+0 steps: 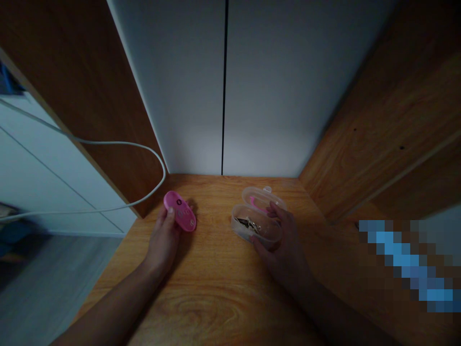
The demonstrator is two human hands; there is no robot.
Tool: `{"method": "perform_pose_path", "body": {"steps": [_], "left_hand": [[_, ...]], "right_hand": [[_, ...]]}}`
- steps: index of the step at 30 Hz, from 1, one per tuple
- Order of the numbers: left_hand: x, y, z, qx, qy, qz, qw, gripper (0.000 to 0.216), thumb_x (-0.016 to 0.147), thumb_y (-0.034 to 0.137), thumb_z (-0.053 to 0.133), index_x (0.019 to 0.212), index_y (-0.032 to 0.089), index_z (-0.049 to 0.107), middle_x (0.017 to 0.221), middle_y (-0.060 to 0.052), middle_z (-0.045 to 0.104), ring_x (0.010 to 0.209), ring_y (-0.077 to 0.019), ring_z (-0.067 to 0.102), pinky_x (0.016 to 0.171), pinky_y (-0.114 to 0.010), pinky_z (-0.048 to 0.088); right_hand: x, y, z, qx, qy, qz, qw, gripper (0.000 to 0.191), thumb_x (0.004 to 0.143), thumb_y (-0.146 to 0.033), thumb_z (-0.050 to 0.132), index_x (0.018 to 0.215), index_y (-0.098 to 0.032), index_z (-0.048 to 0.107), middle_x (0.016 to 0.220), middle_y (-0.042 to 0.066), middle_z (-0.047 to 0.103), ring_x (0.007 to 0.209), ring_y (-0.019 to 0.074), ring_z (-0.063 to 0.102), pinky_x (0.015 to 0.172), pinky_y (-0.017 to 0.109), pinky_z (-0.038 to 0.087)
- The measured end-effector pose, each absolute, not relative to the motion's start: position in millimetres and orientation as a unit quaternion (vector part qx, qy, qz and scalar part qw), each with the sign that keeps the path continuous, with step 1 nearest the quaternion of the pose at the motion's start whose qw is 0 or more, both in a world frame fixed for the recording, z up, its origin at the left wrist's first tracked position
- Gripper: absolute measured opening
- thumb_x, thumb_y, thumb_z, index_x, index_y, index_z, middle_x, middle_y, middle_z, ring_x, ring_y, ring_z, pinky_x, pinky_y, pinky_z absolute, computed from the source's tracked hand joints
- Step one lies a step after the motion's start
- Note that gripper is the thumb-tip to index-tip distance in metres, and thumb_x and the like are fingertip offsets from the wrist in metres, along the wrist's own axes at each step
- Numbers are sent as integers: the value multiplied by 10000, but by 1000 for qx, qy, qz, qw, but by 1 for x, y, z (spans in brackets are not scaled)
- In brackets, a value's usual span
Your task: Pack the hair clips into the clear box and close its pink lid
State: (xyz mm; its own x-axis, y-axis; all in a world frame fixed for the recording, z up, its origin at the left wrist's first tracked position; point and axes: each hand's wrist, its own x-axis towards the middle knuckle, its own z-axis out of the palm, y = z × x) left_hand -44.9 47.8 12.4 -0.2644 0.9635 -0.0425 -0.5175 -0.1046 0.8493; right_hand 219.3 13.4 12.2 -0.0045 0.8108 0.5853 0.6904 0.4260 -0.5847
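A pink oval case (185, 215) with small printed marks on its face is held by my left hand (164, 239), thumb across the front and fingertips behind it. To the right, a clear plastic box (237, 229) with rounded ends stands with its hinged lid (248, 194) tipped back. My right hand (284, 247) grips the box at its right end, thumb on the near side and fingers over the far side. Inside lie several small metal pieces (248, 224), too small to name surely. Something pink (252, 202) shows at the lid.
The wooden tabletop (201, 298) meets a white panel (194, 96) at the back. Wooden side panels stand left and right. A white cable (118, 142) loops in from the left, close to my left hand. A pixelated blue patch is at the right.
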Motion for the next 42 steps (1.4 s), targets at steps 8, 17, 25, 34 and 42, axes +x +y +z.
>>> {"method": "perform_pose_path", "body": {"steps": [8,17,25,34,42], "left_hand": [[-52,46,0,348,436,677,480,448,908,397,652,1321,267,540,1264,-71,658,1277,-254,564,1120,-429,415],[-54,45,3,368,449,677,452,502,898,423,654,1351,256,518,1191,-60,683,1257,-257,570,1113,-428,417],[-53,43,9,443,510,628,386,562,899,471,637,1408,289,483,1255,-55,645,1251,-243,557,1110,-416,394],[-47,41,11,533,502,552,400,651,824,436,718,1408,249,500,1338,-106,604,1078,-251,632,784,-336,563],[-48,41,7,546,507,564,356,626,805,407,740,1372,228,542,1300,-111,633,1160,-265,612,1033,-459,469]], "right_hand": [[220,13,12,-526,-709,70,465,695,818,-285,687,1416,-260,333,1285,125,484,1199,332,491,1036,585,433],[220,14,10,-529,-707,64,464,699,803,-265,700,1404,-259,344,1300,123,478,1209,332,486,1050,579,424],[221,15,9,-524,-712,54,464,669,800,-283,706,1382,-240,379,1294,130,488,1203,327,499,1038,562,447],[216,3,16,-472,-786,-71,393,501,833,-176,641,1314,-204,504,1373,158,448,1293,355,424,1059,603,399],[191,-17,25,-316,-899,-32,301,343,830,-47,531,1129,-181,634,1260,135,585,1272,311,471,1006,522,486]]}}
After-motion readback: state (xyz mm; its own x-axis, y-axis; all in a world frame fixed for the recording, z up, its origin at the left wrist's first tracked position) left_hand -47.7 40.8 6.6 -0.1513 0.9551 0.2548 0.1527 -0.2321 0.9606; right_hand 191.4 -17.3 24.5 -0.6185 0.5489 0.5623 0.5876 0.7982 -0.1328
